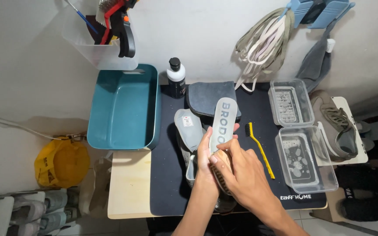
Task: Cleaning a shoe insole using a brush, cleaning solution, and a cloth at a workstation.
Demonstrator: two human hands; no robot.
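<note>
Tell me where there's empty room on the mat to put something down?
The dark mat is bare left of the left hand, below the teal tub. A smaller patch lies between the yellow brush and the clear containers. The middle is crowded with insoles.

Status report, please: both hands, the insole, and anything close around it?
Left hand holds grey insole upright over the dark mat. Right hand presses a brush on its lower end. Second insole just behind; yellow brush lies right.

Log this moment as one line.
left hand: holds grey insole | right hand: presses brush on insole | yellow brush: lying on mat
</note>
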